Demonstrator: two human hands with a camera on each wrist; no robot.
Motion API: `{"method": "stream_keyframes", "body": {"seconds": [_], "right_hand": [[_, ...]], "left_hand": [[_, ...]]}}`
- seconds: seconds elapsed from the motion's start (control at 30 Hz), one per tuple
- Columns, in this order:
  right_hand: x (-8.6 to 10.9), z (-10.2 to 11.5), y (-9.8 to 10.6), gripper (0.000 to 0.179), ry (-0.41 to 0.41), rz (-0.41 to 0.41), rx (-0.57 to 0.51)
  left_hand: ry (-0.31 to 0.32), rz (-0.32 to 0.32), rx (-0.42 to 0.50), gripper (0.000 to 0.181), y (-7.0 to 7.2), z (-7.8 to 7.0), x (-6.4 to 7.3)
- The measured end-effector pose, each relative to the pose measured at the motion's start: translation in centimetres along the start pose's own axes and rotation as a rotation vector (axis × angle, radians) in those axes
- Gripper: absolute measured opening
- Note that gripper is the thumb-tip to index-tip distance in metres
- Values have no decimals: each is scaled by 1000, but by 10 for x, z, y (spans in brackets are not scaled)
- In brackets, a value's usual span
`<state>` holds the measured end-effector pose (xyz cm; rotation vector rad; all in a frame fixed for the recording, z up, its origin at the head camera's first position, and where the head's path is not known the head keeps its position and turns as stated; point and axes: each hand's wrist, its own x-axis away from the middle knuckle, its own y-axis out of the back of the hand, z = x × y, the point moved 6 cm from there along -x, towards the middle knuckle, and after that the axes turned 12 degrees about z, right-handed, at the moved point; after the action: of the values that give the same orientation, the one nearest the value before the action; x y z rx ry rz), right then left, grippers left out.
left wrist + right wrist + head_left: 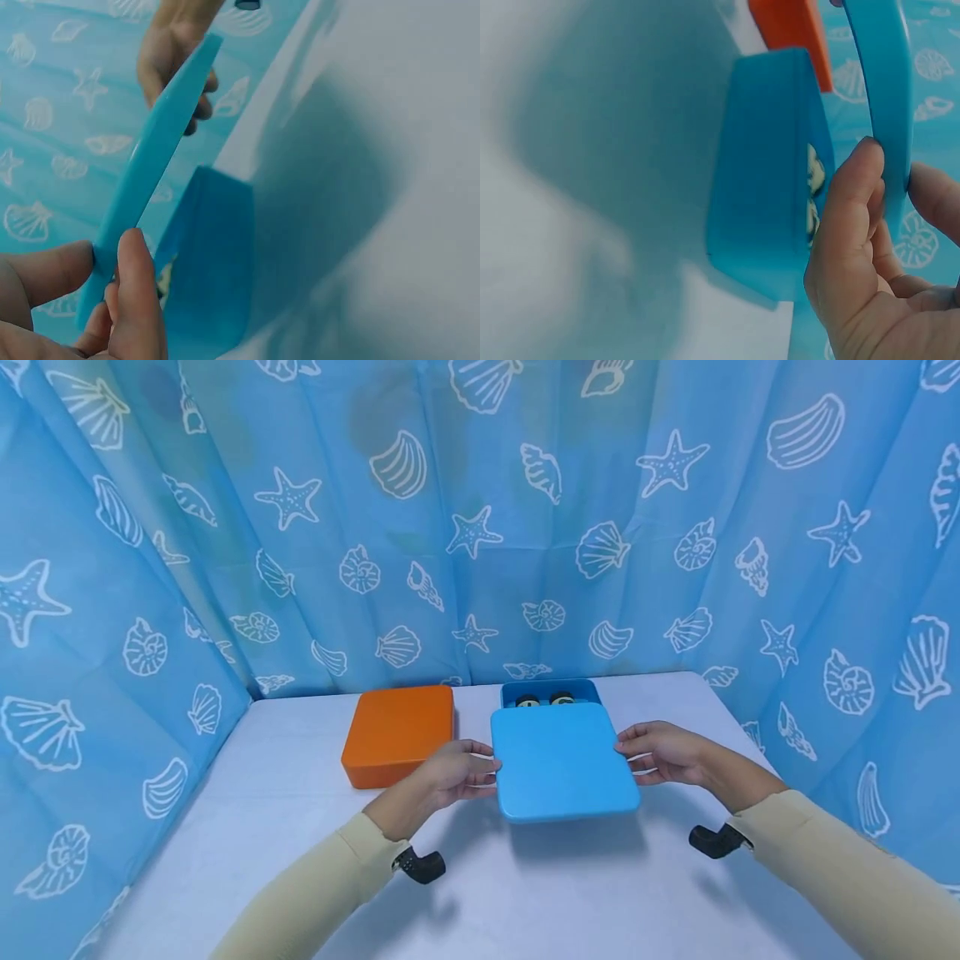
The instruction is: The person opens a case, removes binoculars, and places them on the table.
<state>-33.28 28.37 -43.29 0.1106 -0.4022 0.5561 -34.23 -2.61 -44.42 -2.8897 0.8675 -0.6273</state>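
Note:
A light blue square lid (566,762) hangs tilted above the table, its shadow falling below it. My left hand (461,772) pinches the left edge between thumb and fingers, and my right hand (663,753) pinches the right edge the same way. Behind and below the lid stands the matching blue box (761,172), uncovered at the top. Two black-and-cream round items show inside it, a left one (527,701) and a right one (562,697). The lid hides the front of the box in the head view.
An orange square box (401,727) stands left of the blue box, just beyond my left hand. Both boxes sit on a white-covered table (292,827). A blue shell-patterned curtain (480,527) hangs behind the table and along its sides.

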Motion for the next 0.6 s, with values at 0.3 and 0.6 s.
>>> {"method": "stream_keyframes", "body": {"seconds": [0.3, 0.6], "right_hand": [[16, -23, -16, 45, -49, -49, 24], [33, -52, -34, 42, -46, -43, 21]], "left_hand": [[21, 11, -26, 42, -13, 23, 18], [72, 7, -67, 43, -22, 45, 31]]}}
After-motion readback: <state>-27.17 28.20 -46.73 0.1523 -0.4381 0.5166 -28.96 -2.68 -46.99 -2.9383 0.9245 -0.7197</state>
